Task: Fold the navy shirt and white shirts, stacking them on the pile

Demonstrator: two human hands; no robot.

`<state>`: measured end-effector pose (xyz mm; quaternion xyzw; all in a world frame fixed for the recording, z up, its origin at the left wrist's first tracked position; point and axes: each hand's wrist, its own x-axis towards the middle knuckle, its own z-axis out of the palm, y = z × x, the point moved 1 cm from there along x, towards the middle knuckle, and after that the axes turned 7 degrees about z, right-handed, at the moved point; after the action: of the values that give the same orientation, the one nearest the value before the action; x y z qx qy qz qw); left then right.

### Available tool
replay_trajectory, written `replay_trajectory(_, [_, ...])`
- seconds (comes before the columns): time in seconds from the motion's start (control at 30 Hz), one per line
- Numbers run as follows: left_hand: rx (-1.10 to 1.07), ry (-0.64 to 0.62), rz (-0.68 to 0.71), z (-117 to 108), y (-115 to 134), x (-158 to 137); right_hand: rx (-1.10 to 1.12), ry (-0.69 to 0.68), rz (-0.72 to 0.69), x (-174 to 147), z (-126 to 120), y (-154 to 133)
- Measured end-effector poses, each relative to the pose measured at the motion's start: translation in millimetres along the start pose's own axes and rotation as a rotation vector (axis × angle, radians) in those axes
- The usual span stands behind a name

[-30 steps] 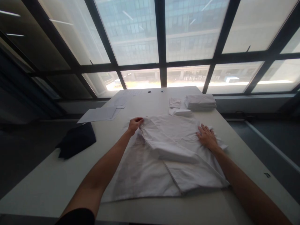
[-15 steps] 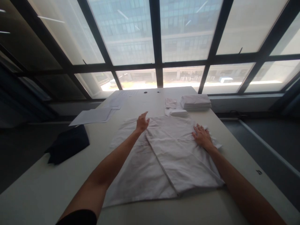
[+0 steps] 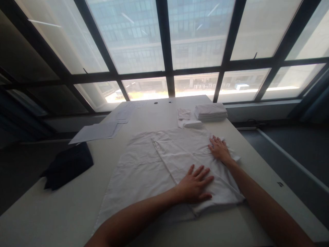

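A white cloth garment (image 3: 138, 178) lies spread on the white table, with its right part folded over toward the middle. The folded layer's edge runs slantwise from the upper middle to the front. My left hand (image 3: 195, 185) rests flat on the folded layer near the front, fingers spread. On the right side of the cloth, my right hand (image 3: 219, 148) presses down with its fingers stretched out. Some fabric is bunched beside and beyond the right hand. Neither hand grips anything.
A stack of folded white cloths (image 3: 210, 112) stands at the far right, beside a small folded white piece (image 3: 189, 122). Paper sheets (image 3: 96, 132) lie at the left, partly over the table edge. A dark folded cloth (image 3: 68, 166) sits nearer on the left. Windows rise behind the table (image 3: 154, 115).
My left hand has come from the upper middle of the cloth toward me and to the right, and now lies flat on the folded layer. My right hand stays in place.
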<state>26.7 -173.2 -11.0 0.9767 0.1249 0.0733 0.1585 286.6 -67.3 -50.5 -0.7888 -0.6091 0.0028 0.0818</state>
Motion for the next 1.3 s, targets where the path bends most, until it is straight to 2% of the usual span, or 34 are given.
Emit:
replay_trajectory(0.1, [-0.009, -0.004, 0.026, -0.8, 4.9, -3.2, -0.001, 0.012, 0.002, -0.1, -0.2, -0.3])
replay_trajectory(0.23, [-0.023, -0.017, 0.152, 2.1, 15.9, -6.8, 0.020, 0.024, 0.002, -0.9, -0.5, -0.8])
replay_trajectory(0.33, [-0.008, -0.033, 0.182, 0.8, 20.2, -7.2, 0.027, 0.023, 0.001, -1.7, -0.7, -0.8])
replay_trajectory(0.5, [0.022, -0.056, 0.194, -4.9, 21.2, -5.6, 0.025, 0.011, 0.009, -2.0, -0.9, -0.1])
replay_trajectory(0.67, [0.015, -0.079, 0.323, -2.9, 18.9, -5.9, 0.015, -0.008, 0.011, -0.4, -1.2, 0.4])
replay_trajectory(0.83, [0.005, -0.084, 0.354, -2.0, 16.7, -4.6, 0.019, -0.015, 0.011, -1.1, -4.4, -1.0])
replay_trajectory(0.93, [0.013, -0.059, 0.294, -1.5, 13.9, -2.7, 0.035, -0.014, 0.012, -1.7, -6.6, -1.6])
replay_trajectory(1.03, [0.048, -0.020, 0.172, 1.2, -0.6, -0.5, 0.035, -0.023, 0.016, -1.8, -8.1, -1.6])
replay_trajectory(1.17, [0.137, 0.024, 0.018, 1.6, -41.6, -0.5, 0.022, -0.030, 0.014, -2.5, -9.2, -2.2])
replay_trajectory(1.3, [0.163, 0.036, -0.070, -5.3, -77.2, -2.9, 0.045, -0.021, 0.014, -3.0, -8.2, -3.0])
